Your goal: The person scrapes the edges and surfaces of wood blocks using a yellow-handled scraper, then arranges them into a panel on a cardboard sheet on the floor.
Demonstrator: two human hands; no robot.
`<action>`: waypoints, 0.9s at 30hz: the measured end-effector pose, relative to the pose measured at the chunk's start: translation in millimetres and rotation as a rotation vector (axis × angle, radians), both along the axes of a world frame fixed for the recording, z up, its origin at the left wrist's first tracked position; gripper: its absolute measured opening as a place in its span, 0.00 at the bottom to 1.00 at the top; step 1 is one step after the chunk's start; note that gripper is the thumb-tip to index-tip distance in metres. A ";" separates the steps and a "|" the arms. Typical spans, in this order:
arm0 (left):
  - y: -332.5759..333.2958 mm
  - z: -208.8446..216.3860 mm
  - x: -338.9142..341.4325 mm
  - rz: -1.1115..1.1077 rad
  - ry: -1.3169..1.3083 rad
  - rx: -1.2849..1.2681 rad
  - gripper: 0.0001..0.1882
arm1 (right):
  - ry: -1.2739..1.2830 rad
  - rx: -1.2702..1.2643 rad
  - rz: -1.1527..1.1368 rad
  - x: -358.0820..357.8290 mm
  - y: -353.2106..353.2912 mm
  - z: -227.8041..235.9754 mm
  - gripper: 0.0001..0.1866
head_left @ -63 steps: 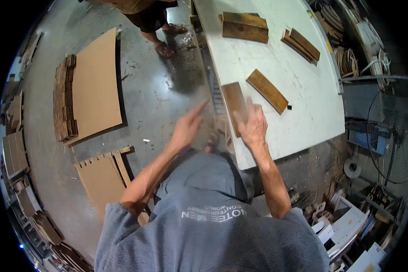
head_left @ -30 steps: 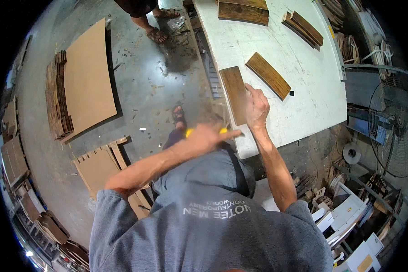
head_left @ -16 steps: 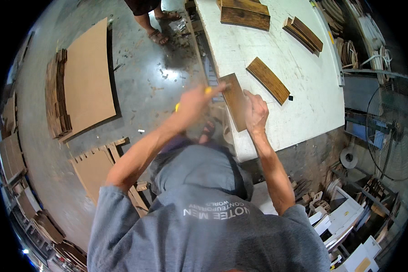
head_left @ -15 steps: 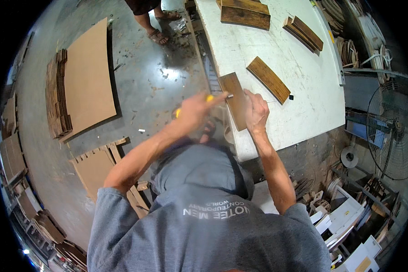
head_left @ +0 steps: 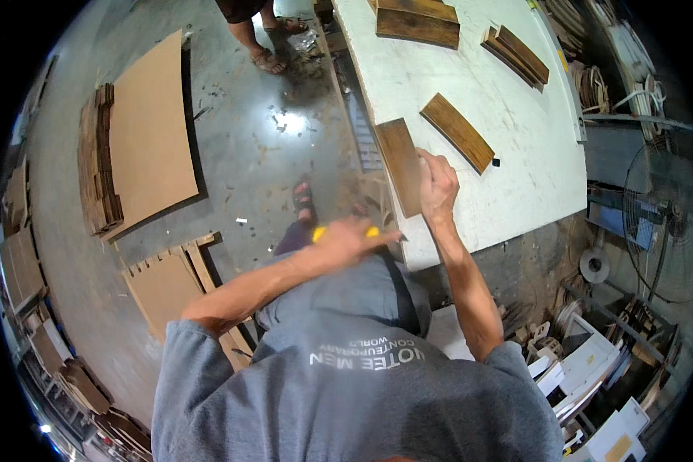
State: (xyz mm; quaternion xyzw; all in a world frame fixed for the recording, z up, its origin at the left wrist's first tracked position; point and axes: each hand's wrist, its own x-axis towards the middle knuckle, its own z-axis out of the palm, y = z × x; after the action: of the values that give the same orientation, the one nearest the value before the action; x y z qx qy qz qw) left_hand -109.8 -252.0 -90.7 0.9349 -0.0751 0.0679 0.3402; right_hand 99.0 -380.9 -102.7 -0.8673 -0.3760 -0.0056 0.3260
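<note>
A flat brown wooden block point(head_left: 398, 165) lies at the left edge of the white tabletop point(head_left: 500, 208). My right hand point(head_left: 439, 185) grips its right edge, fingers curled. My left hand point(head_left: 345, 245), blurred by motion, is closed round a yellow utility knife point(head_left: 372, 232). A short tip of the knife shows past the index finger, just off the table's near left corner and apart from the block. Right of the block lies another brown wooden block point(head_left: 458, 133), with a small black piece point(head_left: 496, 162) at its near end.
More wooden blocks point(head_left: 416, 27) and a stacked pair point(head_left: 513, 58) lie farther back on the table. Cardboard sheets point(head_left: 150, 131) are stacked on the floor at left. Another person's feet point(head_left: 268, 60) stand beyond. A fan point(head_left: 662, 212) is at right.
My left hand has drawn the knife toward me, from the block's left edge to below its near end. The block has shifted slightly away from me; my right hand stays on it.
</note>
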 end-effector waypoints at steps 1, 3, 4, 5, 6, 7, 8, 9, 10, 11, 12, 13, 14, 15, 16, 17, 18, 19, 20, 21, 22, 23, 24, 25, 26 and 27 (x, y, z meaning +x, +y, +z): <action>7.7 -1.7 -8.1 0.032 0.057 -0.043 0.38 | 0.024 0.024 -0.009 -2.2 -1.1 1.3 0.16; 29.6 6.1 -16.1 0.160 0.162 -0.154 0.38 | 0.067 0.080 -0.012 -8.1 11.9 16.6 0.19; 38.8 11.4 -17.8 0.255 0.224 -0.184 0.38 | -0.036 0.015 -0.009 -15.2 16.6 27.0 0.21; 49.1 15.8 -20.9 0.368 0.281 -0.206 0.38 | -0.140 -0.037 0.009 -25.8 28.4 47.8 0.24; 57.1 11.9 -21.5 0.424 0.221 -0.260 0.38 | -0.175 -0.072 0.013 -30.7 31.3 52.8 0.25; 65.0 4.7 -21.1 0.480 0.161 -0.312 0.37 | -0.208 -0.102 0.025 -34.5 36.4 57.3 0.27; 69.2 1.3 -17.6 0.527 0.099 -0.370 0.36 | -0.174 -0.115 0.033 -35.9 37.7 52.7 0.28; 70.6 -1.4 -15.7 0.553 0.139 -0.375 0.35 | -0.139 -0.127 0.042 -36.0 38.0 49.8 0.28; 71.4 -3.9 -13.9 0.580 0.180 -0.378 0.34 | -0.042 -0.084 0.101 -32.7 35.5 49.4 0.26; 71.1 -5.2 -13.7 0.613 0.224 -0.384 0.33 | 0.059 -0.043 0.167 -28.2 33.2 54.0 0.24; 71.6 -4.8 -10.8 0.617 0.197 -0.415 0.32 | 0.157 0.002 0.235 -20.8 30.7 57.2 0.23; 71.7 -4.4 -7.3 0.620 0.171 -0.445 0.31 | 0.389 -0.050 0.253 -6.3 25.9 58.6 0.21; 69.7 -2.9 -3.1 0.614 0.149 -0.481 0.30 | 0.622 -0.107 0.259 12.0 17.0 61.3 0.20; 69.6 -2.4 2.8 0.621 0.157 -0.497 0.30 | 0.854 -0.164 0.264 22.0 14.5 63.5 0.20; 70.7 -2.2 10.1 0.628 0.166 -0.512 0.30 | 0.796 -0.151 0.217 20.8 15.7 59.7 0.20; 72.2 -1.3 18.1 0.635 0.175 -0.527 0.30 | 0.726 -0.188 0.169 19.5 17.6 59.8 0.20; 72.1 -0.3 26.9 0.622 0.142 -0.529 0.30 | 0.656 -0.223 0.122 18.5 19.1 60.5 0.21; 71.2 0.9 36.6 0.609 0.110 -0.531 0.31 | 0.585 -0.258 0.075 18.4 19.6 61.0 0.22; 70.3 3.2 47.0 0.593 0.080 -0.532 0.31 | 0.419 -0.236 0.080 19.3 16.5 56.5 0.23; 71.1 11.1 54.9 0.581 0.110 -0.510 0.32 | 0.257 -0.213 0.084 17.0 12.6 48.9 0.24; 72.6 18.9 62.8 0.568 0.140 -0.487 0.33 | 0.096 -0.190 0.088 16.1 7.5 42.4 0.26; 76.3 22.5 68.0 0.563 0.166 -0.462 0.34 | 0.104 -0.212 0.081 12.5 9.4 44.2 0.28; 79.9 19.4 73.2 0.562 0.149 -0.410 0.35 | 0.112 -0.235 0.074 7.5 9.2 46.5 0.31; 83.7 16.1 78.8 0.560 0.133 -0.358 0.36 | 0.121 -0.258 0.066 3.1 7.9 49.9 0.33; 85.8 15.7 83.4 0.554 0.117 -0.306 0.37 | 0.111 -0.243 0.066 0.3 4.2 54.2 0.34; 86.8 15.4 85.6 0.560 0.139 -0.310 0.37 | 0.102 -0.228 0.067 -2.6 -0.1 58.5 0.35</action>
State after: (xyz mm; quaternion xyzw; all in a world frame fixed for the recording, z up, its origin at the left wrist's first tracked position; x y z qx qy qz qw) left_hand -24.2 -165.2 -75.4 0.8587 0.2195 0.1056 0.4509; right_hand 96.4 -381.0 -44.1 -0.8849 -0.3858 0.0925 0.2439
